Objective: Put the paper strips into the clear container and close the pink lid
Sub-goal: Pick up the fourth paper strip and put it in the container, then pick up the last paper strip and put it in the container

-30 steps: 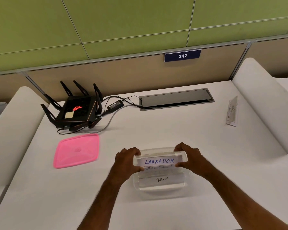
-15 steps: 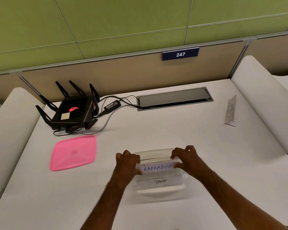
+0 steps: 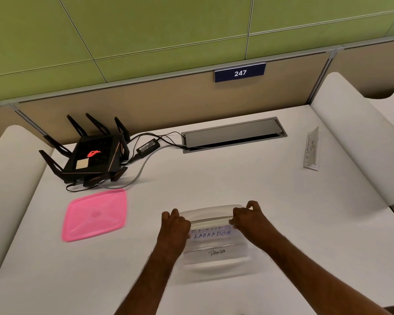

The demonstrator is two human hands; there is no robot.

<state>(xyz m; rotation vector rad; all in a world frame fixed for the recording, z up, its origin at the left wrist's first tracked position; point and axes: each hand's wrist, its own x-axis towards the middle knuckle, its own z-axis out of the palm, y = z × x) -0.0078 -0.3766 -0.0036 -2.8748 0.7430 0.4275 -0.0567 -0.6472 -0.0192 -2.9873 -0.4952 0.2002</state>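
Observation:
The clear container sits on the white desk near me, with a strip marked PANDA lying flat inside. A strip marked LABRADOR lies low in the container, above the PANDA strip. My left hand pinches its left end and my right hand pinches its right end, both with curled fingers inside the container walls. The pink lid lies flat on the desk to the left. More paper strips lie in a small stack at the far right.
A black router with antennas and its cables and power adapter stand at the back left. A grey cable hatch is set into the desk at the back. White curved side panels border the desk on both sides.
Both hands have lowered the LABRADOR strip from above the container's rim down into it, over the other strips.

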